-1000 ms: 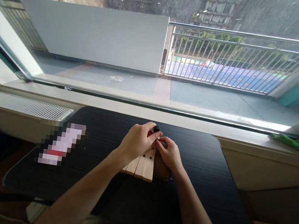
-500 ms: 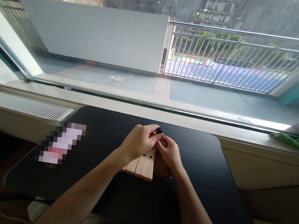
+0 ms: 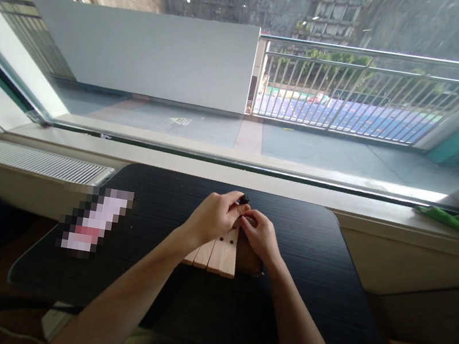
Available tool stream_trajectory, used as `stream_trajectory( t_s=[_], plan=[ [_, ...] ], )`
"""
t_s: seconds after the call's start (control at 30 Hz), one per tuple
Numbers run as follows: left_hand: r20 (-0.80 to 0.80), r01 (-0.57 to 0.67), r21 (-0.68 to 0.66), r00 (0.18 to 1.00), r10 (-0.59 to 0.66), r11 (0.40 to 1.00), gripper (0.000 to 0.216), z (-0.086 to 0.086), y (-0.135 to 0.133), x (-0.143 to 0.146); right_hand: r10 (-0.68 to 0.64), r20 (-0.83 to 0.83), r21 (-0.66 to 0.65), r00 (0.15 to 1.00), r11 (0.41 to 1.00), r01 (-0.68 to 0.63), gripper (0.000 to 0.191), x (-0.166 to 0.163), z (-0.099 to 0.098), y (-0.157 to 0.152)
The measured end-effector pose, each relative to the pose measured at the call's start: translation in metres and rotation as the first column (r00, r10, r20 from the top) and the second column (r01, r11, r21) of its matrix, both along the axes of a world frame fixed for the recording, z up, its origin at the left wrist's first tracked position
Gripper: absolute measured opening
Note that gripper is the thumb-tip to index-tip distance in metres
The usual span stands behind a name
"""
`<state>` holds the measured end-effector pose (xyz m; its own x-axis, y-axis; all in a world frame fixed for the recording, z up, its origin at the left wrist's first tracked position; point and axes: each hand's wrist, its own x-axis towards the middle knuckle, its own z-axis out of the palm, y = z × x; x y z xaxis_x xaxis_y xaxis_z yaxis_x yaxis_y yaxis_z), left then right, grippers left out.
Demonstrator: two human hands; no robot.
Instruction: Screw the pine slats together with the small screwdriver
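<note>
A set of light wooden slats [image 3: 216, 256] with small holes lies on the black table [image 3: 325, 280], over a darker brown piece [image 3: 248, 261]. My left hand [image 3: 210, 218] is closed in a pinch on a small black knob [image 3: 245, 199] at the slats' far end. My right hand [image 3: 260, 236] rests closed on the brown piece beside the slats, its fingertips meeting the left hand's below the knob. What the right fingers hold is hidden.
A blurred pink and white object [image 3: 95, 219] lies at the table's left. Behind the table runs a window sill [image 3: 296, 191] with a green cloth [image 3: 457, 221] at the right. A white radiator grille [image 3: 35, 161] sits to the left. Outside is a balcony with a metal railing [image 3: 367, 95].
The black knob has shifted slightly right in my left fingers since a second ago. Both hands stay in the same place.
</note>
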<state>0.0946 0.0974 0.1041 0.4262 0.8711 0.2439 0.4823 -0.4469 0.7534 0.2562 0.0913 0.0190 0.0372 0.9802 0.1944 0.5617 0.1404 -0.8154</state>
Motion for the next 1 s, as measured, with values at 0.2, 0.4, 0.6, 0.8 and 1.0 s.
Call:
stream_trajectory(
  t_s=[0.2, 0.4, 0.6, 0.8, 1.0],
  plan=[
    [-0.085, -0.01, 0.044, 0.996, 0.013, 0.999, 0.022, -0.001, 0.002, -0.001, 0.085, -0.031, 0.014, 0.996, 0.996, -0.084, 0.016, 0.006, 0.0, 0.005],
    [-0.075, 0.056, 0.107, 0.996, -0.049, 0.993, 0.026, -0.004, 0.013, -0.005, 0.047, -0.095, 0.084, 0.994, 0.996, -0.039, 0.026, 0.022, 0.03, 0.006],
    [0.032, 0.149, 0.046, 0.988, -0.151, 0.988, 0.034, -0.01, 0.017, -0.007, 0.305, -0.239, 0.252, 0.922, 0.936, -0.244, 0.03, 0.007, 0.068, -0.002],
    [0.017, 0.18, 0.023, 0.983, -0.18, 0.983, 0.035, -0.012, 0.021, -0.015, 0.438, -0.319, 0.245, 0.841, 0.895, -0.373, 0.027, -0.001, 0.068, -0.001],
    [-0.129, 0.146, 0.287, 0.985, -0.113, 0.947, 0.026, -0.021, 0.023, -0.017, 0.405, -0.298, 0.259, 0.864, 0.906, -0.336, 0.023, 0.0, 0.061, -0.005]
  ],
)
